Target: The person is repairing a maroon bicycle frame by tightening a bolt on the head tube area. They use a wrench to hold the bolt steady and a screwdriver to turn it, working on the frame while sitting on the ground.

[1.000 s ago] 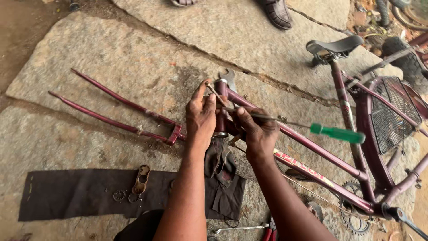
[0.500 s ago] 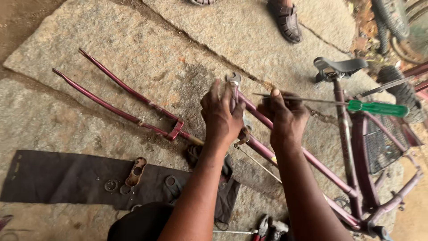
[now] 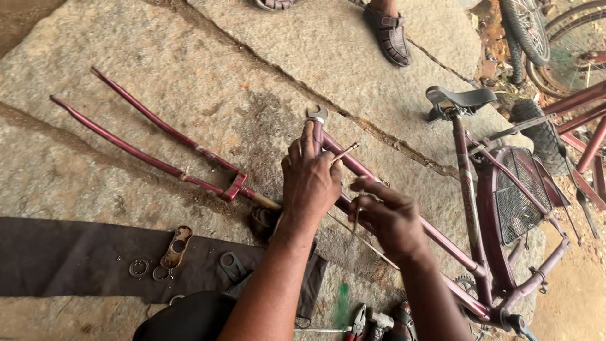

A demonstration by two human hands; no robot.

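Observation:
A maroon bicycle frame [image 3: 442, 237] lies on its side on a stone slab, its detached fork [image 3: 158, 142] stretching away to the left. My left hand [image 3: 309, 180] is closed around a wrench at the head tube, and the wrench's open jaw [image 3: 317, 113] sticks out above my fingers. A short thin pin [image 3: 344, 152] pokes out beside that hand. Just right of it, my right hand [image 3: 391, 218] rests over the frame tube with its fingers pinched on a thin metal rod [image 3: 356, 218].
A dark cloth [image 3: 63, 259] at lower left carries metal rings [image 3: 140, 268] and a rusty bracket [image 3: 175, 246]. Pliers and other tools [image 3: 361, 321] lie near my arms. Another person's sandalled foot [image 3: 386, 35] stands at the top. A saddle [image 3: 461, 98] and bicycle wheels [image 3: 555, 38] are at right.
The green-handled screwdriver has left my right hand; a green blur shows low by the tools. My right hand now pinches a thin rod. The view has shifted closer.

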